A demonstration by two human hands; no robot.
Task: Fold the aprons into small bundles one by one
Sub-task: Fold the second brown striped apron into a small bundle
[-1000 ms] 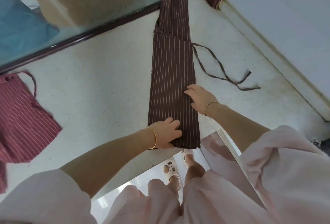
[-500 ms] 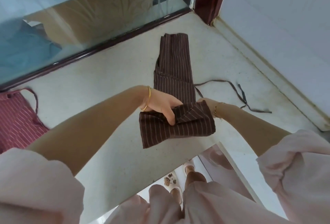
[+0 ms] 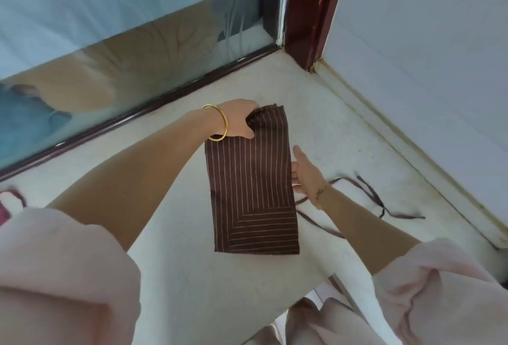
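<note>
A brown pinstriped apron (image 3: 251, 188) lies folded in half lengthwise on the pale counter (image 3: 192, 284), now a short thick rectangle. My left hand (image 3: 239, 122) grips its far top-left corner, fingers curled into the cloth. Against the apron's right edge rests my right hand (image 3: 303, 173), fingers straight and partly tucked under the fabric. The apron's thin brown ties (image 3: 384, 207) trail loose on the counter to the right, behind my right forearm.
A dark-framed window (image 3: 137, 50) runs along the counter's far side, meeting a red-brown post (image 3: 305, 9) and a white wall (image 3: 426, 69) at the right. A corner of a red striped apron (image 3: 8, 201) shows at the far left. The counter's near edge is by my body.
I lifted the apron's near end and carried it over onto the far end, halving the long strip. My left hand moved from the near edge to the far corner.
</note>
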